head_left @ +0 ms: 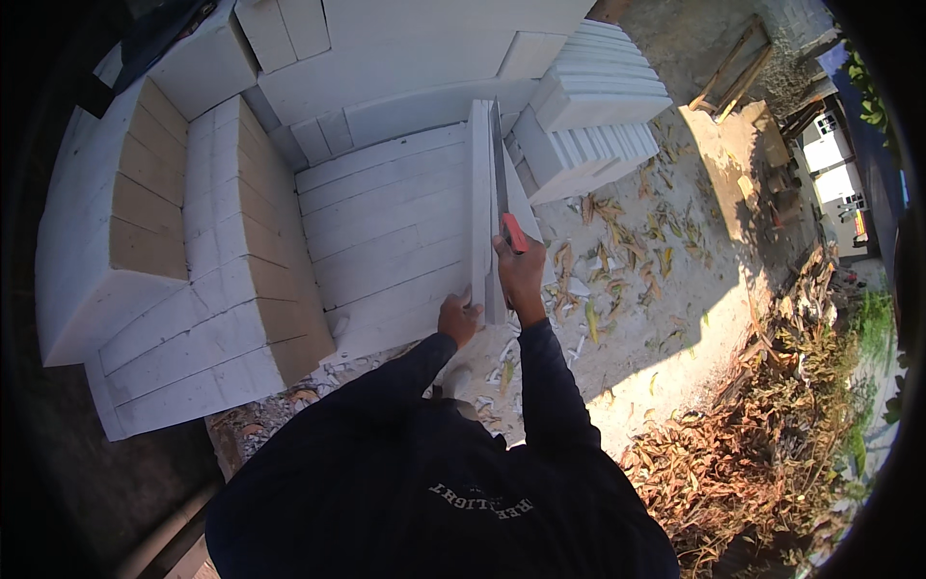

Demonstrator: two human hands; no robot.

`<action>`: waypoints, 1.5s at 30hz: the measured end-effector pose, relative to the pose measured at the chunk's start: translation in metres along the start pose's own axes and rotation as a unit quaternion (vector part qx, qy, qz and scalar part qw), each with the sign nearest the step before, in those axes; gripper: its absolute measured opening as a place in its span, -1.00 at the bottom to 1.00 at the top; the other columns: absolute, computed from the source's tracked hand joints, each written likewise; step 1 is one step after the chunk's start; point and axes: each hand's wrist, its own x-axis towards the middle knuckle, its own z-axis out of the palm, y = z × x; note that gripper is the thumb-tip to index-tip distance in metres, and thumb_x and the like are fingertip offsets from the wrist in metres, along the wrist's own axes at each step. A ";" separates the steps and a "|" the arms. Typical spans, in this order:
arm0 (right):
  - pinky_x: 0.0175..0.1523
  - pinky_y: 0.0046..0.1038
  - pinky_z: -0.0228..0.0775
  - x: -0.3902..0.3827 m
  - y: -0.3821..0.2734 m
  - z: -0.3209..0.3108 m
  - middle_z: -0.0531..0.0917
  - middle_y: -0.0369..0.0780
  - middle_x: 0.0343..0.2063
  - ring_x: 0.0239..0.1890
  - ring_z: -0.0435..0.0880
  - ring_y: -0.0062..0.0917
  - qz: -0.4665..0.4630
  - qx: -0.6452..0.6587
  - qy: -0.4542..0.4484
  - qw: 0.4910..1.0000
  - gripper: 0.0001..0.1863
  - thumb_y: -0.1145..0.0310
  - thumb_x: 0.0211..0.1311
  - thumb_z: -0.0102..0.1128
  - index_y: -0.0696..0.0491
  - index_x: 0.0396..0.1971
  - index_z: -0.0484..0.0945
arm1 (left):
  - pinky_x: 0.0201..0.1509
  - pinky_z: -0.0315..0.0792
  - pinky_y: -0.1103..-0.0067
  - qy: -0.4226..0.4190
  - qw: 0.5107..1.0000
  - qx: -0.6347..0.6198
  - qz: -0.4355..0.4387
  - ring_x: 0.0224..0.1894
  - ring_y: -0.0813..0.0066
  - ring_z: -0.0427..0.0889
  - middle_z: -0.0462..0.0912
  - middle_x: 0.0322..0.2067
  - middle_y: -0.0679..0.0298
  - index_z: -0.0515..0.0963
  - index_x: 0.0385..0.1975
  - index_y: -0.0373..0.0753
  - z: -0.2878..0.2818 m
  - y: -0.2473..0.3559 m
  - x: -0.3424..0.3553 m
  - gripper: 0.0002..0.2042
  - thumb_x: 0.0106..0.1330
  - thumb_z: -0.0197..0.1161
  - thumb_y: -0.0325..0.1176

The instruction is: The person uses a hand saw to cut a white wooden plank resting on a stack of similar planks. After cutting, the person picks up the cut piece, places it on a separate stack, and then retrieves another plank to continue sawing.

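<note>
My right hand [522, 277] is closed round the red handle of a hand saw [515, 234]. The saw's long grey blade points away from me, along the right side of a narrow upright white block [480, 207]. At that block's near end, my left hand [460, 319] grips its left edge with bent fingers. Whether the blade's teeth are inside the block or just against its side, I cannot tell. The block stands at the right end of a low platform of white blocks [386, 217].
Stepped stacks of white blocks [217, 203] rise on the left, with a block wall [415, 53] behind. Thin white slabs [600, 82] are piled at the far right. Dry leaves [617, 241] and white chips litter the ground. A brown leaf heap [743, 434] lies near right.
</note>
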 end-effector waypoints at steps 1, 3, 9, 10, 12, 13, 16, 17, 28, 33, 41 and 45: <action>-0.29 -0.26 0.39 0.003 0.003 0.000 0.59 -0.02 -0.62 -0.56 0.48 -0.27 -0.008 -0.009 -0.003 1.000 -0.81 0.47 0.16 0.42 0.28 -0.36 0.62 | -0.03 0.53 0.24 0.001 1.000 -0.008 0.000 -0.19 -0.12 0.68 0.62 -0.25 -0.25 0.49 0.27 -0.42 0.001 0.002 -0.001 -0.39 0.21 0.43 -0.30; -0.29 -0.25 0.40 0.012 0.004 0.002 0.60 -0.01 -0.61 -0.56 0.50 -0.23 -0.008 -0.006 -0.008 1.000 -0.82 0.47 0.16 0.41 0.28 -0.36 0.63 | -0.02 0.53 0.25 0.008 1.000 -0.023 -0.001 -0.18 -0.10 0.68 0.62 -0.23 -0.25 0.49 0.27 -0.42 0.003 -0.001 0.000 -0.39 0.21 0.43 -0.30; -0.24 -0.18 0.44 0.016 0.011 0.013 0.63 0.06 -0.57 -0.48 0.63 -0.04 0.011 -0.013 0.019 1.000 -0.80 0.43 0.16 0.41 0.27 -0.36 0.65 | 0.00 0.51 0.24 0.006 1.000 -0.014 -0.004 -0.16 -0.09 0.68 0.62 -0.24 -0.24 0.49 0.28 -0.41 0.001 -0.002 0.001 -0.38 0.22 0.43 -0.30; -0.23 -0.17 0.45 0.015 0.015 0.017 0.63 0.07 -0.56 -0.46 0.65 0.00 0.008 -0.014 0.029 0.999 -0.79 0.42 0.16 0.41 0.27 -0.35 0.66 | 0.00 0.51 0.24 0.003 1.000 -0.008 -0.006 -0.16 -0.10 0.68 0.62 -0.23 -0.24 0.49 0.28 -0.41 0.001 -0.002 0.001 -0.38 0.22 0.43 -0.29; -0.28 -0.29 0.42 0.018 0.029 0.023 0.60 -0.10 -0.59 -0.49 0.52 -0.38 -0.005 -0.018 0.024 1.000 -0.76 0.42 0.17 0.43 0.31 -0.31 0.66 | 0.01 0.51 0.23 -0.003 1.000 0.005 -0.008 -0.15 -0.10 0.67 0.62 -0.21 -0.25 0.49 0.28 -0.40 0.000 0.003 0.000 -0.38 0.22 0.42 -0.28; -0.30 -0.34 0.40 0.020 0.035 0.026 0.58 -0.19 -0.61 -0.51 0.45 -0.57 -0.011 -0.021 0.022 0.999 -0.74 0.42 0.17 0.45 0.33 -0.29 0.66 | 0.01 0.51 0.22 0.000 1.000 0.001 -0.004 -0.15 -0.11 0.67 0.62 -0.22 -0.26 0.49 0.28 -0.40 -0.001 0.005 0.000 -0.38 0.22 0.42 -0.27; -0.24 -0.18 0.45 0.033 0.036 0.031 0.63 0.06 -0.57 -0.47 0.66 -0.04 -0.033 -0.019 0.015 0.999 -0.78 0.41 0.15 0.41 0.27 -0.32 0.68 | 0.00 0.51 0.21 0.009 1.000 -0.004 0.003 -0.16 -0.13 0.67 0.63 -0.23 -0.27 0.50 0.27 -0.41 -0.002 0.005 0.000 -0.38 0.21 0.42 -0.26; -0.25 -0.19 0.45 0.038 0.034 0.032 0.63 0.04 -0.58 -0.48 0.66 -0.08 -0.022 -0.011 0.015 1.000 -0.78 0.41 0.15 0.42 0.27 -0.32 0.68 | 0.00 0.51 0.21 0.011 1.000 -0.002 0.003 -0.16 -0.14 0.67 0.63 -0.23 -0.27 0.50 0.27 -0.41 -0.003 0.005 0.000 -0.38 0.21 0.42 -0.26; -0.07 -0.09 0.53 0.067 0.058 0.025 0.73 0.09 -0.37 -0.27 0.74 -0.03 -0.057 -0.195 -0.022 0.979 -0.70 0.40 0.12 0.41 0.25 -0.19 0.66 | 0.02 0.52 0.24 -0.001 1.000 -0.006 0.000 -0.13 -0.17 0.69 0.64 -0.23 -0.30 0.50 0.27 -0.41 0.001 0.011 0.000 -0.40 0.22 0.42 -0.30; -0.16 -0.13 0.50 0.053 0.010 0.025 0.74 0.05 -0.44 -0.33 0.73 -0.05 -0.076 -0.227 -0.029 0.971 -0.78 0.41 0.15 0.39 0.25 -0.27 0.70 | 0.03 0.52 0.23 0.005 1.000 -0.006 -0.009 -0.13 -0.16 0.69 0.63 -0.20 -0.28 0.50 0.28 -0.38 -0.002 0.007 0.000 -0.41 0.24 0.42 -0.31; -0.21 -0.44 0.48 0.002 -0.018 -0.016 0.68 -0.22 -0.44 -0.40 0.58 -0.57 0.031 0.073 -0.007 0.997 -0.67 0.39 0.27 0.40 0.27 -0.06 0.66 | 0.04 0.52 0.24 0.006 1.000 -0.010 -0.005 -0.08 -0.12 0.68 0.65 -0.22 -0.24 0.52 0.27 -0.35 0.005 -0.014 0.002 -0.41 0.23 0.43 -0.26; -0.14 -0.42 0.53 -0.052 -0.018 -0.042 0.74 -0.06 -0.33 -0.33 0.71 -0.46 -0.068 0.028 -0.001 0.997 -0.57 0.40 0.29 0.36 0.27 0.11 0.60 | -0.12 0.57 0.39 -0.030 0.999 0.000 -0.022 -0.31 0.23 0.72 0.71 -0.36 -0.08 0.51 0.25 -0.42 -0.004 -0.018 0.008 -0.45 0.35 0.36 -0.21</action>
